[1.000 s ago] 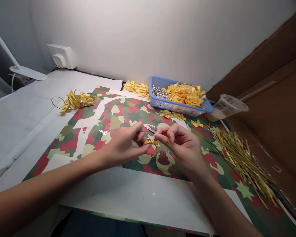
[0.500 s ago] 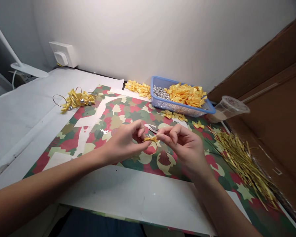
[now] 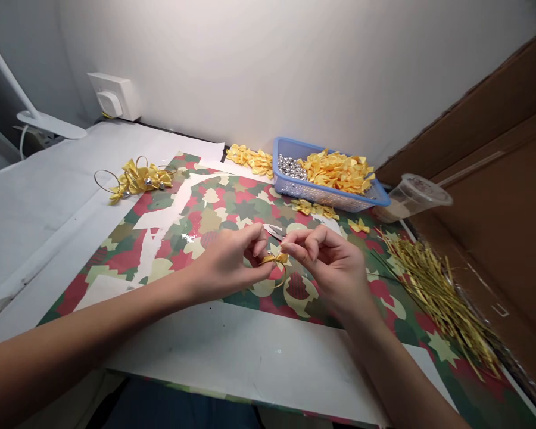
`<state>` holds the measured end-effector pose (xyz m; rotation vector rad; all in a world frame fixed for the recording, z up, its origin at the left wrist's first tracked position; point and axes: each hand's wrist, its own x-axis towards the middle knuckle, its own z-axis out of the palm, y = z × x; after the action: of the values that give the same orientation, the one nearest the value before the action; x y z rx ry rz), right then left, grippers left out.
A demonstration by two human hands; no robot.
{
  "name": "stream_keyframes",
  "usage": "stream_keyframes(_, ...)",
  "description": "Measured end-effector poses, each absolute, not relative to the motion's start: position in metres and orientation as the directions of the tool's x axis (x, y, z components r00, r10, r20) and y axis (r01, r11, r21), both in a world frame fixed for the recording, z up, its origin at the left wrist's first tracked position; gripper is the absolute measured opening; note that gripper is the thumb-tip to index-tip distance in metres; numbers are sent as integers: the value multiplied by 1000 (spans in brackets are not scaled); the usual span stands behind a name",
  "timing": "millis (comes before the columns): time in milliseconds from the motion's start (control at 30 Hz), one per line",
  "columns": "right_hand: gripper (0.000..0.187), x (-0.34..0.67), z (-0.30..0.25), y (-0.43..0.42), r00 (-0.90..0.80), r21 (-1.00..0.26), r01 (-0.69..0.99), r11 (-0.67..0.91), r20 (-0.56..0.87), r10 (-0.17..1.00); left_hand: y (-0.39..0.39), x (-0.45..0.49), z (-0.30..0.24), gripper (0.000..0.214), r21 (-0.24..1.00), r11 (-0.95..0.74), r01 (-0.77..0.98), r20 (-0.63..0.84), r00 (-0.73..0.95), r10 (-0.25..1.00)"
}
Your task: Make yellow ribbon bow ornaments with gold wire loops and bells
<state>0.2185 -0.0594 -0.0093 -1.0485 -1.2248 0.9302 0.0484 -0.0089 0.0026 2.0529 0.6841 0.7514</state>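
Over the middle of the table, my left hand [image 3: 241,256] pinches a small yellow ribbon bow [image 3: 280,258] between thumb and fingers. A thin gold wire tie curves in a loop below the bow, and something silvery shows at its left edge. My right hand [image 3: 328,256] is closed in a pinch, its fingertips right by the bow's upper right side. What lies between those fingertips is too small to make out. Just behind the fingers is a pointed metal blade [image 3: 276,232], its other end hidden by my right hand.
A blue basket [image 3: 330,199] holds yellow bows and silver bells. More bows [image 3: 250,159] lie beside it. Finished-looking bows with bells and wire loops [image 3: 138,179] lie left. Gold wire ties [image 3: 438,298] and a tilted plastic cup [image 3: 411,196] are right. Patterned paper [image 3: 245,205] covers the table.
My left hand and the bow have shifted slightly right and down. The bow now sits a little below my right fingertips, which have barely moved.
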Motion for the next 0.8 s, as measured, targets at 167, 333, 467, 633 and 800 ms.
stream_keyframes(167,34,218,-8,-60,132,-960,26,278,279,951,-8,48,1,35,884,-424,197,201,657,726)
stream_keyframes(333,34,217,-9,-59,140,-958,17,285,285,948,-7,48,1,34,883,-419,212,185,663,725)
stream_keyframes(467,34,217,-8,-59,147,-957,-3,291,287,947,-8,48,3,33,881,-423,213,186,666,722)
stream_keyframes(633,35,215,-8,-60,156,-959,10,284,282,947,-8,48,3,33,875,-433,217,191,668,720)
stream_keyframes(800,37,214,-8,-60,170,-961,15,275,273,947,-9,49,3,32,870,-425,249,164,667,727)
